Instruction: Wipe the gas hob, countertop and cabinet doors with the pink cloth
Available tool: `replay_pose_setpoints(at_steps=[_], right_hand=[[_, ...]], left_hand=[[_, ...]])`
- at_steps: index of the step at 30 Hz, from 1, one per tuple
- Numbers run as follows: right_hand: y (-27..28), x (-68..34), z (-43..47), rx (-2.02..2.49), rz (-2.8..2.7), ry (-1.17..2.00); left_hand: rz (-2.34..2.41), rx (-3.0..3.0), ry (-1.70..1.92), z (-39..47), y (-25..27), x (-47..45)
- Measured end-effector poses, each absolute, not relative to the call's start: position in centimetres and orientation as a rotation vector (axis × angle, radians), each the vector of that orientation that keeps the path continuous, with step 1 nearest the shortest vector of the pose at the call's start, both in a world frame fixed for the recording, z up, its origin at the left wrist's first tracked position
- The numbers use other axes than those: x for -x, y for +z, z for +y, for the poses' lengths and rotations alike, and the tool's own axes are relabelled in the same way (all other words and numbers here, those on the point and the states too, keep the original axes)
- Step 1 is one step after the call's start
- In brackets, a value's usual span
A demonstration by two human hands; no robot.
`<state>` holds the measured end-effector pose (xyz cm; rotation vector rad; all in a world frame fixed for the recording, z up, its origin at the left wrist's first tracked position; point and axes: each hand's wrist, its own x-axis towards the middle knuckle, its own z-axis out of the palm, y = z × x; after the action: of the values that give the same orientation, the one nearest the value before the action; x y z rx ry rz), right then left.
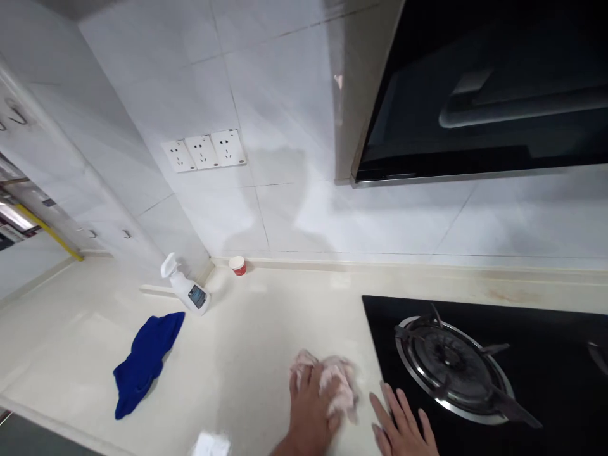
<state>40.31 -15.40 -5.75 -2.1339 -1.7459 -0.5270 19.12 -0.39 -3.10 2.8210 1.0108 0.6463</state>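
My left hand (310, 405) presses a crumpled pale pink cloth (341, 389) against the cream countertop (256, 354), left of the stove. Its fingers lie over the cloth and grip part of it. My right hand (403, 427) rests palm down with fingers spread, across the left edge of the black gas stove (380, 329), holding nothing. The cloth is apart from the stove edge.
A blue cloth (146, 361) lies on the left of the counter, near a white spray bottle (190, 291). By the wall stands a small red-and-white cup (238, 266). The burner grate (449, 358) is right of my hands; a black range hood (475, 95) hangs above.
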Motion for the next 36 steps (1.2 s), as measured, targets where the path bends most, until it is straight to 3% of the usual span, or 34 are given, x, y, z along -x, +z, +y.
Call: replay_pose_setpoints(at_steps=[4,8,14,18,28,36], right_hand=[[-5.1,-40.4,-12.1,2.041,-1.81,-0.549],[-5.5,-41.0,-12.3,2.034,-1.814,-0.525],[-4.8,-41.0,-12.6,2.111,-1.819,-0.482],[-4.0,-41.1,-12.9,2.146,-1.82,-0.406],[-3.9,-41.0,-13.1,2.161,-1.749,-0.276],[-3.3,-40.2,-13.1,2.18,-1.703,-0.274]], left_hand=[[1.336,-2.584,0.463,9.2,1.8,-22.2],[1.45,-2.492,0.423,14.4,3.2,-27.2],[1.067,-2.585,0.356,8.9,2.1,-34.9],[0.914,-2.645,0.375,7.3,2.4,-35.1],[1.66,-2.497,0.415,18.3,4.0,-18.8],[1.988,-2.444,0.329,6.7,4.4,-0.9]])
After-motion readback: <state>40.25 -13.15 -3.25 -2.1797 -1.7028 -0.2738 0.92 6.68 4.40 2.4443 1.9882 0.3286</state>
